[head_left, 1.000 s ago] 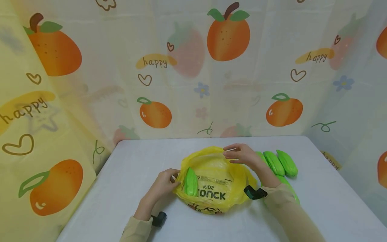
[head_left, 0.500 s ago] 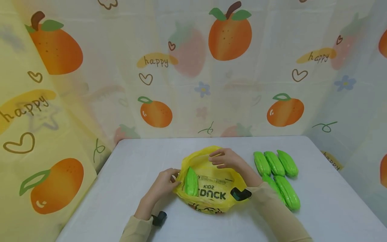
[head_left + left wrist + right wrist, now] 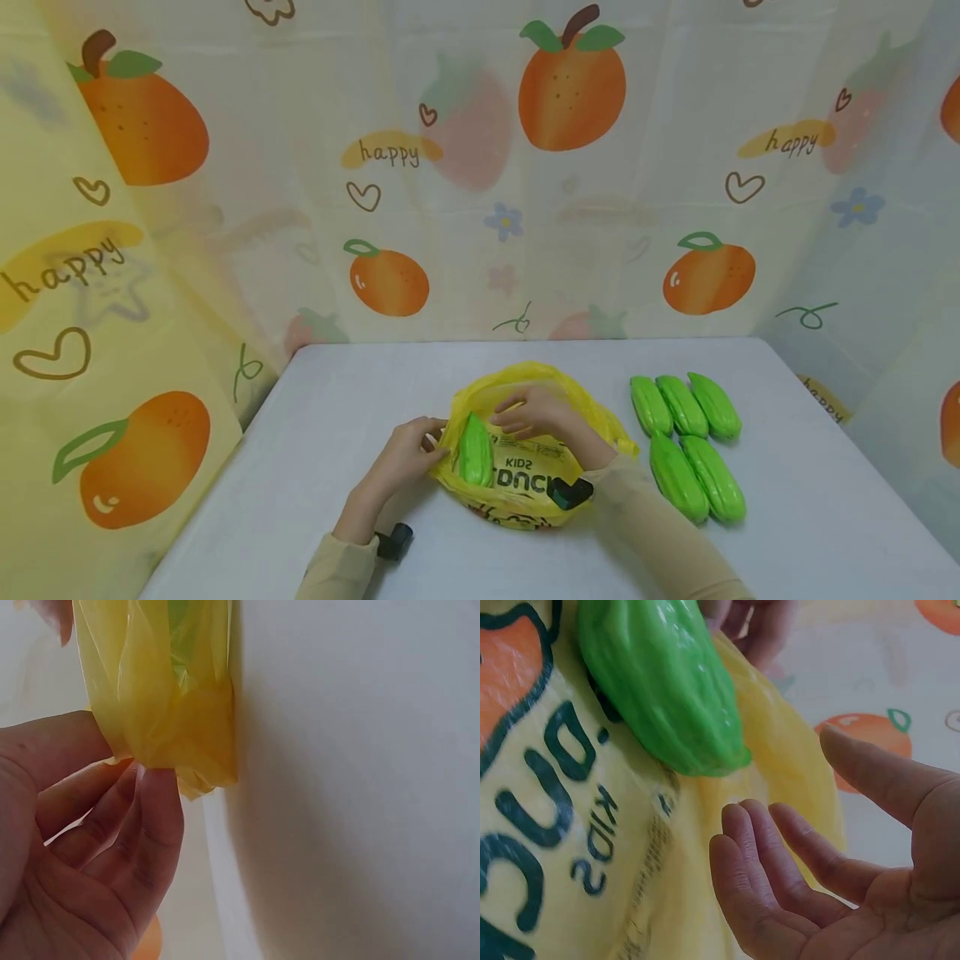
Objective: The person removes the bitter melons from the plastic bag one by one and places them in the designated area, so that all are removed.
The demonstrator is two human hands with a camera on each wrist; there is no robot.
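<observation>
A yellow plastic bag [image 3: 517, 502] with dark lettering lies on the table, its mouth held wide. My left hand [image 3: 408, 450] pinches the bag's left rim; the left wrist view shows thumb and fingers [image 3: 157, 817] on the yellow film [image 3: 191, 731]. Inside, against the left side, rests one bright green, bumpy bitter melon [image 3: 476, 454]. Over the bag's opening hovers my right hand [image 3: 542, 412], holding nothing, its fingers loosely spread. In the right wrist view the hand [image 3: 832, 877] is close to the bitter melon [image 3: 660, 690] but apart from it.
Several more green bitter melons lie in two rows on the white table [image 3: 360, 383] right of the bag, among them one in the front row [image 3: 678, 479] and one at the back [image 3: 714, 406]. A fruit-printed curtain [image 3: 465, 275] stands behind the table.
My right hand has moved left and lower, from the bag's right rim to over its opening near the bitter melon inside. The left hand has stayed at the rim.
</observation>
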